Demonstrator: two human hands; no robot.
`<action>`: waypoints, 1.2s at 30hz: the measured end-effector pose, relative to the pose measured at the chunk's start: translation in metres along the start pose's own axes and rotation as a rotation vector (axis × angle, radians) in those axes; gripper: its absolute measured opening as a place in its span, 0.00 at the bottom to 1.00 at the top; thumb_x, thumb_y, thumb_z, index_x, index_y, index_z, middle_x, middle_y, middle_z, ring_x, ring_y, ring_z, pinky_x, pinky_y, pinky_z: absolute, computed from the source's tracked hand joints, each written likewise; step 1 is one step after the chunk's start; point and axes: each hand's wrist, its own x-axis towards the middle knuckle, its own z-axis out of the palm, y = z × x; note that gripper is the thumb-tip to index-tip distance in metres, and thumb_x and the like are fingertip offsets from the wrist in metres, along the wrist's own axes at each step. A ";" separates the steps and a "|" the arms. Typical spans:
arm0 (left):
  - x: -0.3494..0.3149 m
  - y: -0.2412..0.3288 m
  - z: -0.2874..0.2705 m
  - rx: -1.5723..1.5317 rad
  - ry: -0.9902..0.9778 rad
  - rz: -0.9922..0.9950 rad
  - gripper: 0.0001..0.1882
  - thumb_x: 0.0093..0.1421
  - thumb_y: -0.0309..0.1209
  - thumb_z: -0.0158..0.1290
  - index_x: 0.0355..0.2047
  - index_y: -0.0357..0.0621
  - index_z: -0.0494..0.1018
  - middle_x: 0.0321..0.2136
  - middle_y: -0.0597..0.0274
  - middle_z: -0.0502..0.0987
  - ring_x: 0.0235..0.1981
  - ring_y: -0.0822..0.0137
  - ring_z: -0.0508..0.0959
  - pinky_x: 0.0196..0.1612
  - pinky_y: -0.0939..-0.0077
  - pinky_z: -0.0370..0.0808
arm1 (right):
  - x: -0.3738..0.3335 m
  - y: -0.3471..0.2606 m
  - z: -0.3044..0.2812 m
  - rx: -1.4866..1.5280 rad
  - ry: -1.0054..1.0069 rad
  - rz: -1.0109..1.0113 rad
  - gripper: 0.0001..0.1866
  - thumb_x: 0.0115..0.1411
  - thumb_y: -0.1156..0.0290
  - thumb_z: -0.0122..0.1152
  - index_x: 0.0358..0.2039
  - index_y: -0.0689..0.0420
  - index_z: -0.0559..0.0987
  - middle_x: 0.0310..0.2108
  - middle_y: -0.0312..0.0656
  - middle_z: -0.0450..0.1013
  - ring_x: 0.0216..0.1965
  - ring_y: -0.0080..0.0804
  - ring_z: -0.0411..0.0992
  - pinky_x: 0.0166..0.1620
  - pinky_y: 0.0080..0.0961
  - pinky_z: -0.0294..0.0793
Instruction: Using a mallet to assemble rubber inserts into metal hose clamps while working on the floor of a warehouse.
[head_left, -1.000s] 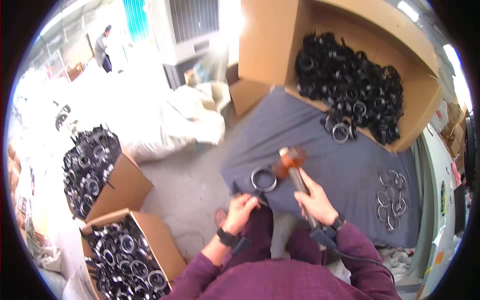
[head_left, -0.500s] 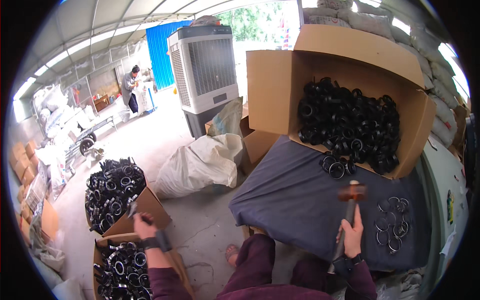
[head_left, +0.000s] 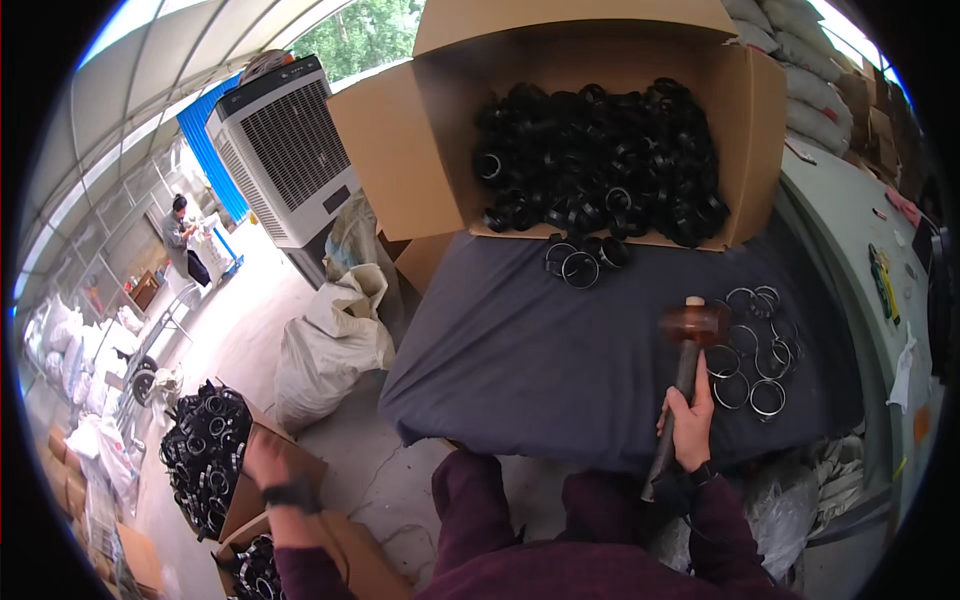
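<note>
My right hand is closed around the dark handle of a mallet with a reddish-brown head, held upright over the dark cloth-covered table. Just right of the mallet, several thin metal rings lie on the cloth. My left hand is smeared by motion at the right side of a carton heaped with black ring-shaped parts; whether its fingers hold anything cannot be made out. Beyond the table's middle, a few black rings with shiny rims lie before a large tipped carton.
Black rings fill the large carton. A second carton of rings stands at lower left. White woven sack and air cooler stand left of the table. A pale table runs along the right. Another person works far left.
The view has turned to the right and down, bringing the table more to the middle. My left hand has lost the dark object visible in it before, or blur hides it. The mallet stays in my right hand.
</note>
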 end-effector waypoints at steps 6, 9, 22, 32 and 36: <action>-0.034 -0.017 0.409 0.941 -0.584 0.558 0.22 0.54 0.31 0.55 0.50 0.37 0.71 0.40 0.52 0.79 0.40 0.59 0.79 0.44 0.70 0.74 | -0.009 -0.008 0.006 -0.011 0.054 -0.029 0.38 0.56 0.78 0.47 0.67 0.50 0.48 0.20 0.34 0.65 0.14 0.19 0.62 0.16 0.17 0.64; -0.073 -0.045 0.531 1.042 -0.799 0.683 0.21 0.52 0.28 0.52 0.49 0.44 0.72 0.39 0.46 0.77 0.43 0.50 0.77 0.47 0.62 0.73 | -0.009 0.010 -0.011 0.026 0.113 -0.114 0.40 0.54 0.81 0.47 0.67 0.52 0.49 0.23 0.33 0.68 0.14 0.19 0.60 0.16 0.18 0.64; -0.104 -0.104 0.596 1.437 -0.889 0.754 0.11 0.53 0.32 0.51 0.34 0.47 0.80 0.46 0.52 0.74 0.54 0.55 0.69 0.50 0.51 0.63 | -0.014 -0.013 -0.001 -0.165 0.035 -0.101 0.38 0.57 0.80 0.48 0.68 0.52 0.48 0.24 0.39 0.68 0.19 0.25 0.65 0.23 0.21 0.67; -0.118 -0.013 0.423 0.756 -0.908 0.290 0.18 0.49 0.41 0.57 0.23 0.34 0.75 0.19 0.49 0.75 0.25 0.53 0.77 0.31 0.63 0.73 | -0.018 -0.015 -0.003 -0.169 0.023 -0.060 0.35 0.61 0.75 0.49 0.67 0.53 0.48 0.26 0.42 0.68 0.18 0.28 0.64 0.23 0.24 0.67; -0.132 -0.001 0.326 0.500 -0.812 -0.099 0.16 0.58 0.38 0.55 0.22 0.37 0.71 0.15 0.64 0.71 0.18 0.75 0.72 0.23 0.77 0.68 | -0.017 -0.011 0.000 -0.182 -0.006 -0.142 0.36 0.60 0.76 0.50 0.67 0.53 0.49 0.23 0.39 0.67 0.17 0.26 0.64 0.21 0.22 0.66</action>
